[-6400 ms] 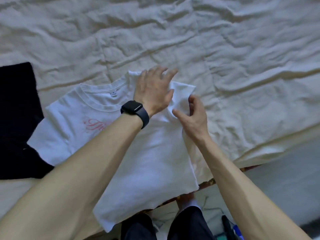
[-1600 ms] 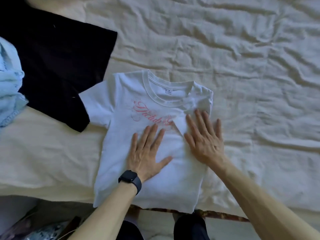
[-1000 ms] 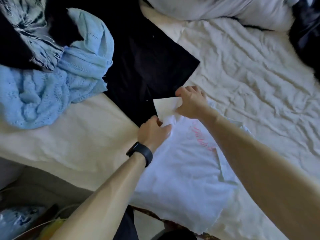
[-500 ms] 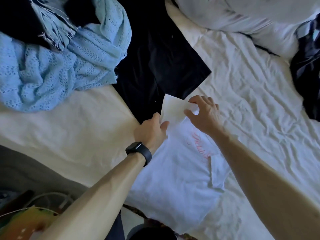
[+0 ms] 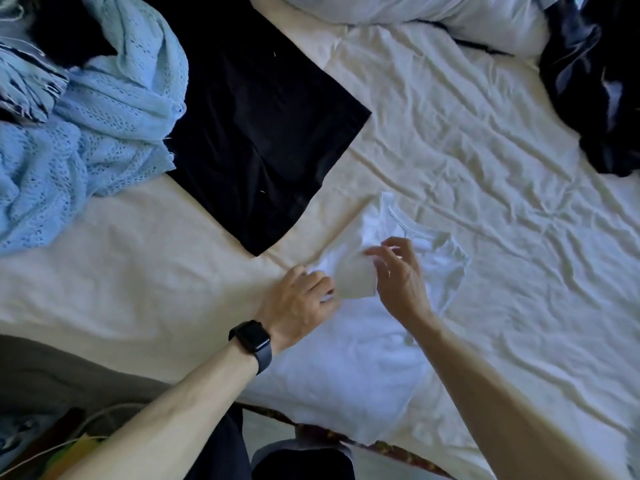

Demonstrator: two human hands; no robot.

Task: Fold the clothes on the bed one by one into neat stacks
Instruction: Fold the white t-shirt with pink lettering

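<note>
While the white cotton T-shirt (image 5: 349, 368) is lying lengthwise away from you on the cream bed sheet (image 5: 519, 161), you're pinching its turned-in sleeve (image 5: 356, 280) with your curled left hand (image 5: 301, 301), and your right hand (image 5: 398, 273), fingers loosely apart, is hovering beside it, nearer the collar (image 5: 408, 226).

The white T-shirt (image 5: 356, 358) is soft, matt cloth, mostly smooth. The bed sheet (image 5: 485, 161) is matt cream cloth, heavily creased. At 10 o'clock the pale blue knit (image 5: 104, 133) is open-holed and fuzzy. The black garment (image 5: 259, 133) at 11 o'clock is flat and matt. The dark garment (image 5: 595, 81) at 2 o'clock shows a slight sheen. The watch (image 5: 251, 337) has a glossy face.
</note>
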